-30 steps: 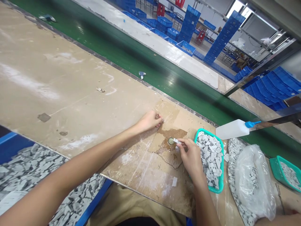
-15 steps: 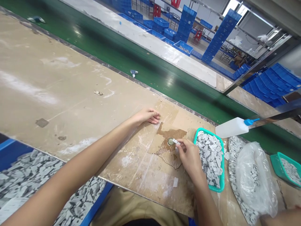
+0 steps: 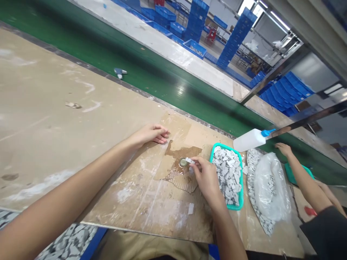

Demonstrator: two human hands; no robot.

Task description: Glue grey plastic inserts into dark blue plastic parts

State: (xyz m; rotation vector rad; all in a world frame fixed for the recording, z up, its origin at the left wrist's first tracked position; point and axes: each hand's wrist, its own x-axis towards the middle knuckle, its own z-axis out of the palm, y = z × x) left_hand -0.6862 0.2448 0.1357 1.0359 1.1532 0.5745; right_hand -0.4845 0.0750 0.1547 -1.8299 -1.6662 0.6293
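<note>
My right hand [image 3: 207,177] pinches a small light-grey flat piece [image 3: 189,160] between thumb and fingertips. The piece's far end meets a small round cap-like dish [image 3: 183,163], which sits in a wet patch on a torn cardboard sheet [image 3: 177,151]. Whether the piece dips into the dish is too small to tell. Resting on its side on the tabletop, my left hand [image 3: 155,134] lies beyond the cardboard's left edge, its fingers loosely bent and nothing visible in them. Right of my right hand, a turquoise basket [image 3: 242,180] holds many similar grey-white pieces [image 3: 227,177].
A white squeeze bottle [image 3: 249,140] with a blue tip lies behind the basket. Farther right is a clear plastic bag [image 3: 271,187] among more pieces. A co-worker's arm [image 3: 306,177] reaches in there. A green belt [image 3: 151,90] runs along the far side. One loose piece [image 3: 191,208] lies in front.
The view has swung to the right, so everything sits further left. The co-worker's arm now reaches over the right-hand basket. My hands keep nearly the same pose, the right still on its piece.
</note>
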